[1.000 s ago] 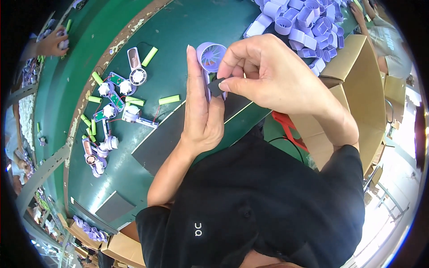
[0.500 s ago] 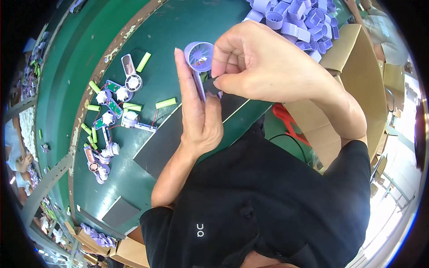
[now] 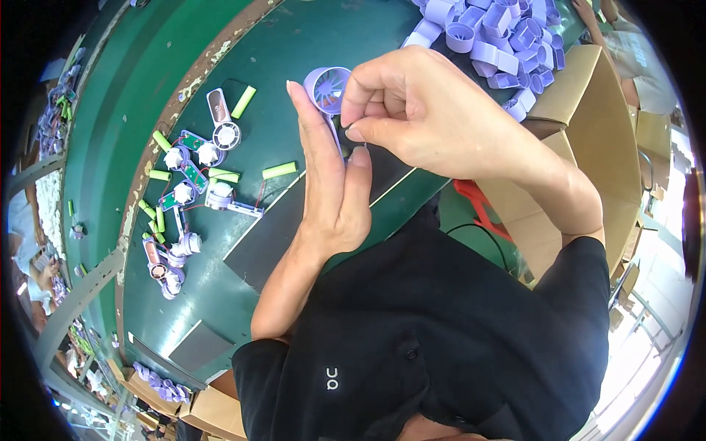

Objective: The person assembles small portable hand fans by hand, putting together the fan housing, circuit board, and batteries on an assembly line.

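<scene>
A lilac plastic fan housing [image 3: 316,82] stands in my left hand [image 3: 331,213], round spoked ring at the far end, its narrow handle along the palm. The left thumb presses the handle's near part while the fingers lie straight along the other side. Over the handle, my right hand [image 3: 441,114] is closed in a pinch just right of the ring. Something dark and small shows at its thumb tip; I cannot make out what it is. To the left lie several partly assembled fans [image 3: 226,135] with white motors, green circuit boards [image 3: 195,173] and light-green battery cells [image 3: 279,170] on wires.
A black mat [image 3: 254,253] lies under my left forearm on the green table. Many lilac housings [image 3: 485,53] are piled at the far right, beside an open cardboard box [image 3: 607,125]. A red object [image 3: 482,209] sits below the table edge. Other people are at the sides.
My right hand has shifted slightly down and left along the housing, still pinched. The dark piece at its thumb shows less than before. My left hand keeps holding the housing.
</scene>
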Motion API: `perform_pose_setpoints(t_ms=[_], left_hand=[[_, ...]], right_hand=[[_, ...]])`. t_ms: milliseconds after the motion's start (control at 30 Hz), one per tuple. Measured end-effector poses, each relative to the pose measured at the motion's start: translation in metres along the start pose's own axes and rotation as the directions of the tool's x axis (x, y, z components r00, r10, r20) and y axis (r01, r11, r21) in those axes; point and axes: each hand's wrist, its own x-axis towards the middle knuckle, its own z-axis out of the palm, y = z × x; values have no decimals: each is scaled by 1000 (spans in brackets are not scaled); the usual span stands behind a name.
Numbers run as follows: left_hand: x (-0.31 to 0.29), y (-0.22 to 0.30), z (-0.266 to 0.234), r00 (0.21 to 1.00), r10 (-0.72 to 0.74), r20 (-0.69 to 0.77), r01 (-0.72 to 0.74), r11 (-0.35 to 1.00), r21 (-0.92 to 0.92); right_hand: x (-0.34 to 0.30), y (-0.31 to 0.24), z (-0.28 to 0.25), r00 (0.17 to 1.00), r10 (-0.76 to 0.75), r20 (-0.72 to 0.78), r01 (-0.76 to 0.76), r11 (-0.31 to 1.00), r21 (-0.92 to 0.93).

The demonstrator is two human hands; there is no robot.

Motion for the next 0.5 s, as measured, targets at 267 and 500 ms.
perform_pose_setpoints(t_ms=[267,500], left_hand=[[4,-7,3,993,114,-42,-109,987,115],[4,-14,6,986,142,-91,-123,974,189]], right_hand=[[3,15,9,995,-64,-73,70,994,86],[6,38,34,981,-66,-183,96,982,160]])
